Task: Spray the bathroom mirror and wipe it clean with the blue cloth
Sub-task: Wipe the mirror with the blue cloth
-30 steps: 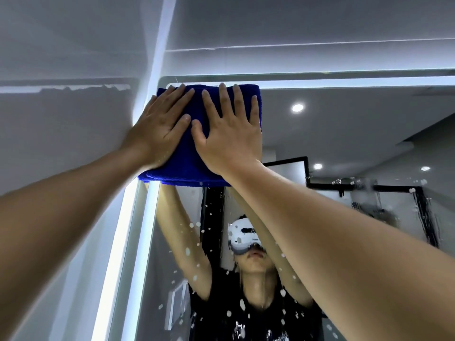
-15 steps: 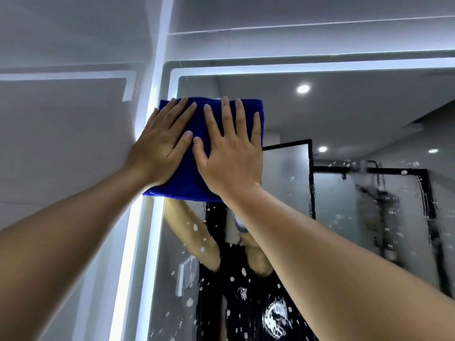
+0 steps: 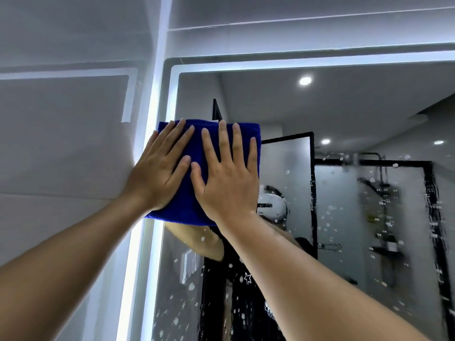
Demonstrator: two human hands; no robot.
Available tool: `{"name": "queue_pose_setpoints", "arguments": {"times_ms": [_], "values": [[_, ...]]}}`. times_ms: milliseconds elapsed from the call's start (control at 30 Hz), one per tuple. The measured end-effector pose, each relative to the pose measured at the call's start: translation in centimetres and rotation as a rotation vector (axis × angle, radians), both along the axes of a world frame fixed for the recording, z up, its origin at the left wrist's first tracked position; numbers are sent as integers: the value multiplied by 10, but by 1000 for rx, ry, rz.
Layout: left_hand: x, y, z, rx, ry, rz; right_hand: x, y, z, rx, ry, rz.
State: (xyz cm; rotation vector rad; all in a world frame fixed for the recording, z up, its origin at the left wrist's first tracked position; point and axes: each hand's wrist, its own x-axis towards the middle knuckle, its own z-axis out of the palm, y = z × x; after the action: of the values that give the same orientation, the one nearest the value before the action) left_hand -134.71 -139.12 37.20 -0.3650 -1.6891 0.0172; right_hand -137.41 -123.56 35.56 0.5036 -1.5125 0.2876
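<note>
A folded blue cloth lies flat against the bathroom mirror near its upper left corner. My left hand presses on the cloth's left half with straight, spread fingers. My right hand presses on its right half the same way, thumb beside the left hand's thumb. White spray droplets dot the glass below and to the right of the cloth. The strip of mirror above the cloth looks free of droplets. No spray bottle is in view.
A lit LED strip frames the mirror's left and top edges. A grey tiled wall meets the mirror at the left. The mirror reflects a person wearing a headset, a black-framed shower screen and ceiling spotlights.
Both hands have slid the cloth downward from the mirror's top edge, staying at the left side. The glass above it is now uncovered.
</note>
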Motion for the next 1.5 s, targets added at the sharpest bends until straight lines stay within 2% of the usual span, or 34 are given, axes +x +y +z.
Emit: {"name": "queue_pose_setpoints", "arguments": {"times_ms": [767,1500], "values": [[-5,29,-23,11,20,30,-7,29,-20,39,-17,21],[-21,144,-31,2,-9,5,-13,152,-26,51,-40,-43]]}}
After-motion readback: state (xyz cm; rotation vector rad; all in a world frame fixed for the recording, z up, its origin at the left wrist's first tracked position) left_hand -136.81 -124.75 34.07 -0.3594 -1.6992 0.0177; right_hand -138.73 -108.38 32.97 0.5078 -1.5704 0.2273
